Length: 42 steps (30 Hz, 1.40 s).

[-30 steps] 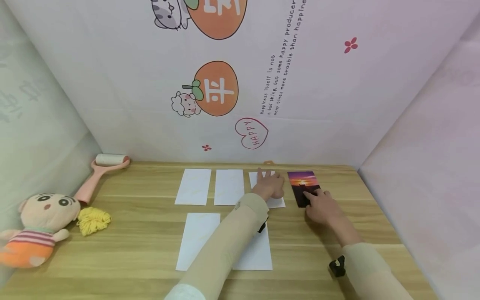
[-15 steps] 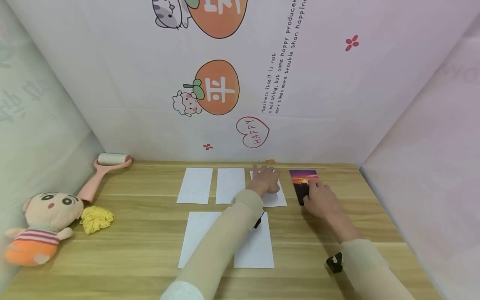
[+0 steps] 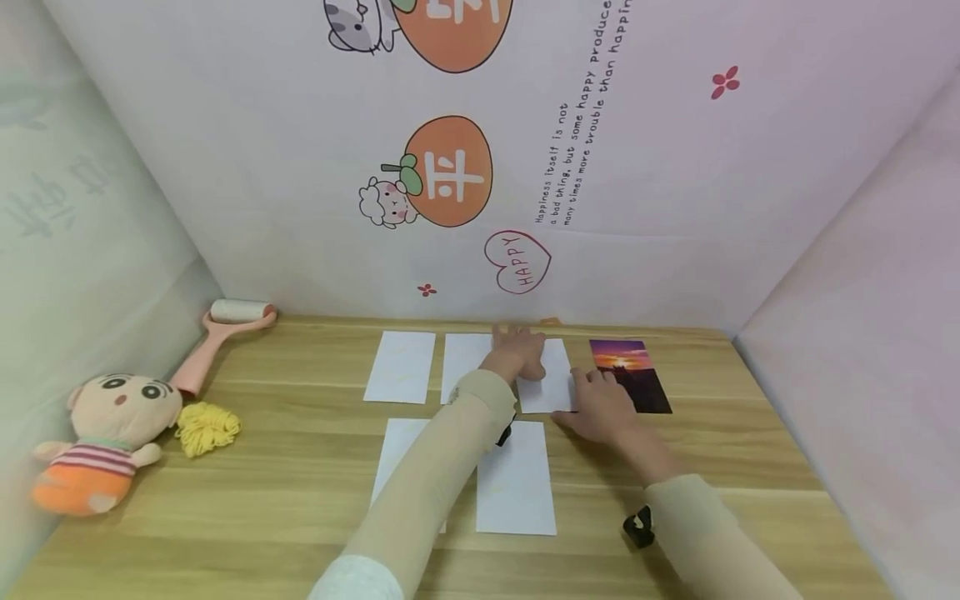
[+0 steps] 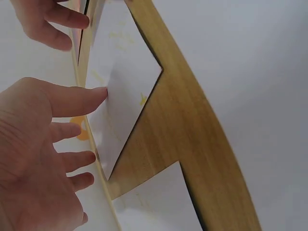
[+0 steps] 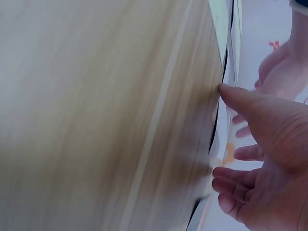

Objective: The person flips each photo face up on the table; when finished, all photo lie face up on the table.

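A sunset picture card point(image 3: 647, 390) lies face up at the right end of the back row. Left of it is a blank white card point(image 3: 551, 392), flat on the table. My left hand point(image 3: 517, 354) reaches over this card's left side with fingers spread, and its thumb point(image 4: 79, 100) touches the white card point(image 4: 127, 67) in the left wrist view. My right hand point(image 3: 603, 408) sits between the white card and the sunset card. Its thumb point(image 5: 236, 96) is at the white card's near right corner. Its other fingers are slightly bent, holding nothing.
More white cards lie leftward, including a back-row card point(image 3: 400, 367) and a front-row card point(image 3: 516, 479). At the left are a plush doll point(image 3: 105, 442), yellow yarn point(image 3: 207, 428) and a pink lint roller point(image 3: 217, 333). Printed cloth walls point(image 3: 637, 275) enclose the table.
My right hand has left the sunset card and moved left to the white card's right edge. My left hand has shifted slightly left. The head view has turned a little.
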Each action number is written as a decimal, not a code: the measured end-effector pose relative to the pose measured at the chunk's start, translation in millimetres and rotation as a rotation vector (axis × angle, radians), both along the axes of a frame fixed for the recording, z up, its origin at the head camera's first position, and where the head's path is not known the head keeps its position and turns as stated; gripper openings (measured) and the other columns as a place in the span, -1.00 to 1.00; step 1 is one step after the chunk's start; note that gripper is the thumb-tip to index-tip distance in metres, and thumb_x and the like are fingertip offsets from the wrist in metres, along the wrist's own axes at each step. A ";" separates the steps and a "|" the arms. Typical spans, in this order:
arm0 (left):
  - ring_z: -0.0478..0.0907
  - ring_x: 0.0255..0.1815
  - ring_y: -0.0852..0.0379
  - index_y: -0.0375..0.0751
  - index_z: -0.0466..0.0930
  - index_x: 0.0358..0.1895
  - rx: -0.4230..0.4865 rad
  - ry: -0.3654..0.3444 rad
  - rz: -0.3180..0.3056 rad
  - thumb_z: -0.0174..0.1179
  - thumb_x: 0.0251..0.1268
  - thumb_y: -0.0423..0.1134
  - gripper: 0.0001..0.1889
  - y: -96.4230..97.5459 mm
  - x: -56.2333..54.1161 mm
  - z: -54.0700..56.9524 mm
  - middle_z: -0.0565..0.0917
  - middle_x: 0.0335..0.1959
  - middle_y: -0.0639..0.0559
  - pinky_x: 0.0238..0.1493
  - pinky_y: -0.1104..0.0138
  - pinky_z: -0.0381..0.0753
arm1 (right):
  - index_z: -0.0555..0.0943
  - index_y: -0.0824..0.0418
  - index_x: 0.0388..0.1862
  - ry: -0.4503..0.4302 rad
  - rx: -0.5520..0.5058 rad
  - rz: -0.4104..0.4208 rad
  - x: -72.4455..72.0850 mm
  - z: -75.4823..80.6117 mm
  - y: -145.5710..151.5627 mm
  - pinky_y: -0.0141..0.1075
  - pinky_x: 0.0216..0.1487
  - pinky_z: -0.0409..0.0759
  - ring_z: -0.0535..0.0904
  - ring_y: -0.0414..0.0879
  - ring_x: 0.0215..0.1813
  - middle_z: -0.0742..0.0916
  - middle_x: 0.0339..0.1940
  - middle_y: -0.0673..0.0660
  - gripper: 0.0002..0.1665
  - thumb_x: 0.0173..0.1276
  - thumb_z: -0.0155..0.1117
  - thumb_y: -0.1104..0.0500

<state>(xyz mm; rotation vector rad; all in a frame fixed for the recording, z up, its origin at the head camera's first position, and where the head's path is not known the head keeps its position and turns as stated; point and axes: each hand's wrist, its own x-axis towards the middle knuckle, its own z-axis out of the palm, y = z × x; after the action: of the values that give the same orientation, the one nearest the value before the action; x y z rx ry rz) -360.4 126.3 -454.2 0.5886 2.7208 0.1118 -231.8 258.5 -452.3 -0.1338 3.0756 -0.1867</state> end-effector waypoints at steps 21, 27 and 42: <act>0.00 0.75 -0.14 0.16 0.23 0.62 0.021 0.014 0.041 0.25 0.37 -0.05 -0.24 5.7 -1.2 -2.4 0.20 0.68 -0.10 0.73 -0.21 -0.16 | 0.38 0.40 0.50 -0.085 -0.012 -0.119 -6.4 -3.4 -16.9 0.29 0.36 0.55 0.45 0.43 0.43 0.54 0.39 0.52 -0.08 0.41 0.39 -0.17; 0.01 0.73 -0.11 0.10 0.27 0.59 0.027 -0.037 0.072 0.25 0.37 -0.05 -0.28 6.9 -4.9 -4.3 0.19 0.68 -0.06 0.72 -0.21 -0.10 | 0.37 0.40 0.50 -0.089 -0.037 -0.130 -5.1 -2.1 -18.9 0.29 0.33 0.57 0.46 0.42 0.42 0.55 0.38 0.52 -0.09 0.42 0.40 -0.14; -0.02 0.74 -0.13 0.07 0.27 0.59 0.077 -0.019 0.058 0.21 0.41 -0.11 -0.31 -1.3 9.1 9.3 0.17 0.68 -0.10 0.74 -0.18 -0.12 | 0.36 0.38 0.51 -0.101 -0.053 -0.120 -3.7 -0.2 -24.3 0.25 0.30 0.61 0.49 0.37 0.36 0.53 0.36 0.52 -0.13 0.44 0.39 -0.10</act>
<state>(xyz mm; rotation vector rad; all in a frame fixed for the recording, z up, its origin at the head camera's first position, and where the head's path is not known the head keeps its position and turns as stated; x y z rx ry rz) -351.3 125.0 -444.9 0.5267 2.7262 0.2368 -235.4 234.2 -452.6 0.0570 2.9804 -0.2715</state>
